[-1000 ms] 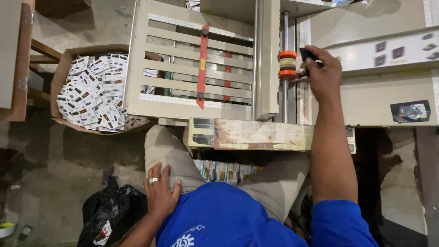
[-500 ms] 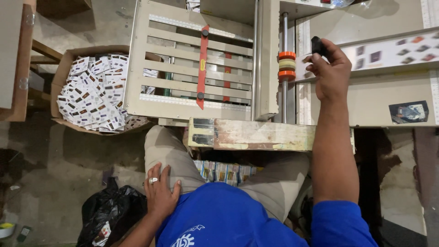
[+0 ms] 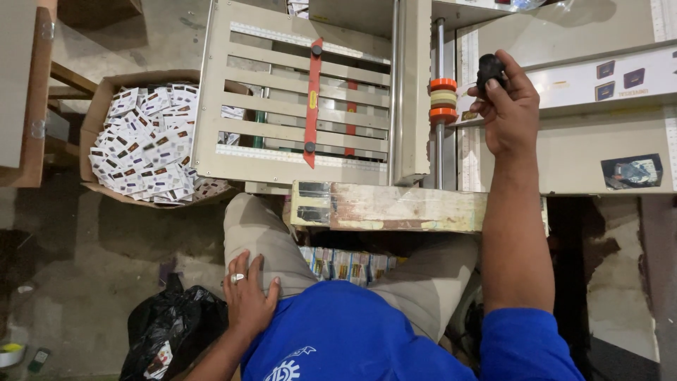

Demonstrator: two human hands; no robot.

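Gripping a small black knob [image 3: 490, 69], possibly rubber, the right hand [image 3: 509, 113] reaches to the far right, just beside a steel rod [image 3: 439, 152] with two orange rings. The left hand [image 3: 248, 296] lies flat and open on one khaki thigh. One cardboard box [image 3: 99, 106] of glossy cards sits left.

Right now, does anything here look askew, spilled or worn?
Yes. Small printed cards lie in a loose jumble in the cardboard box at left, some sliding under the machine's slatted tray. The wooden ledge is scuffed. The right hand grips a black knob.
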